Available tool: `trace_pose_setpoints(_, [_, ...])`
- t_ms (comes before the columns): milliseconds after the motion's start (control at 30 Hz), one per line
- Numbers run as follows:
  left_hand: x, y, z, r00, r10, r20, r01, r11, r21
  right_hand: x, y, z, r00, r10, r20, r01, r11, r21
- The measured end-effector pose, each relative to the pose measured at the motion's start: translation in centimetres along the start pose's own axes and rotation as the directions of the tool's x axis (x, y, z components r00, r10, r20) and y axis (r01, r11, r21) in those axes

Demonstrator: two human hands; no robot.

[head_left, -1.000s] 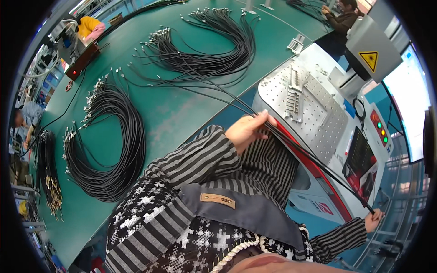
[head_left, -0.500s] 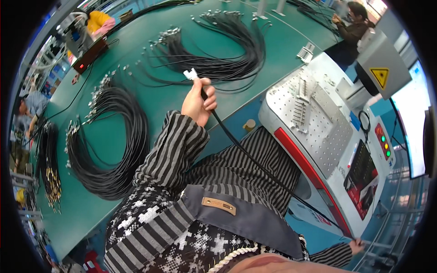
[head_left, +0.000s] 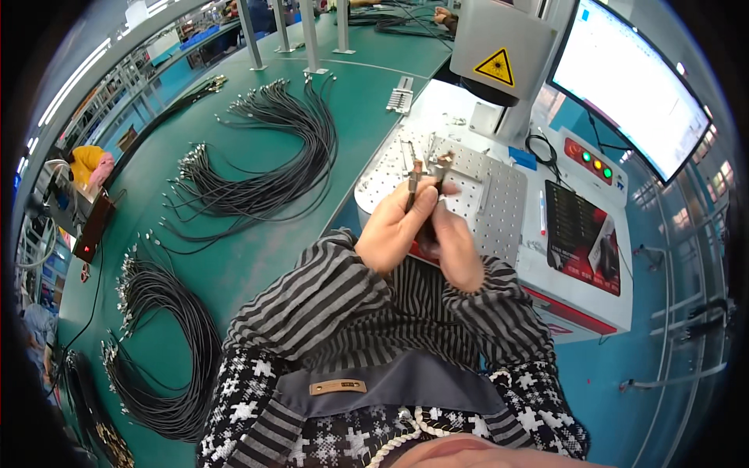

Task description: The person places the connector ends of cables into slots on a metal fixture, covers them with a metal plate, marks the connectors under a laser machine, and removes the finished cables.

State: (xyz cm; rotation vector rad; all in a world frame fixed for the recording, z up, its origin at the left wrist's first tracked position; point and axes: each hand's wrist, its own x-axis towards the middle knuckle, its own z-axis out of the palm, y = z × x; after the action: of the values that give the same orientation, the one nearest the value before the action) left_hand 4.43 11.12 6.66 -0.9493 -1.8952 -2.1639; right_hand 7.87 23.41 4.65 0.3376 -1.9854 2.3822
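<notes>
In front of the machine's perforated metal plate (head_left: 499,207), my two hands are close together. My left hand (head_left: 394,226) is closed, thumb on top, round a black cable (head_left: 411,201) whose brass-coloured metal connector points up and away. Beside it, my right hand (head_left: 459,246) is closed on dark cable too, its fingers partly smeared by motion. A second metal end (head_left: 445,158) stands up above the right fingers. Where the cable runs below the hands is hidden. I cannot tell whether both ends belong to one cable.
Bundles of black cables (head_left: 300,168) (head_left: 191,359) lie on the green table (head_left: 242,269) to the left. The marking machine's head (head_left: 499,51) overhangs the plate. A lit monitor (head_left: 636,86), button panel (head_left: 597,162) and pen (head_left: 542,212) are at right. Metal posts (head_left: 308,35) stand behind.
My left hand has come down and right from over the table to the plate. My right hand has come in from far lower right to meet it. The view has turned toward the machine.
</notes>
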Motion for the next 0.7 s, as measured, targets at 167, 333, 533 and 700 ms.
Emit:
trace_pose_setpoints(167, [2.7,1.9,-3.2,0.958,-0.191,-0.214,0.139,0.961,-0.237,3.0,1.8,1.4,0.936,-0.348,-0.054,0.345,0.937,-0.052])
trace_pose_setpoints(333, [9.2,11.0,-8.0,0.991,0.094,-0.091,-0.094,0.996,0.005,4.7,2.3,-5.6,0.998,-0.062,-0.020,0.048,0.910,-0.411])
trace_pose_setpoints(533, [13.7,9.5,-6.4,0.895,-0.097,0.435,-0.297,0.598,0.744,5.8,7.8,-8.3,0.974,-0.176,0.145,0.216,0.504,-0.836])
trace_pose_setpoints(700, [10.4,-3.7,-8.0,0.687,-0.425,0.589,-0.152,0.709,0.688,5.1,8.6,-9.0,0.932,-0.247,0.266,0.347,0.384,-0.856])
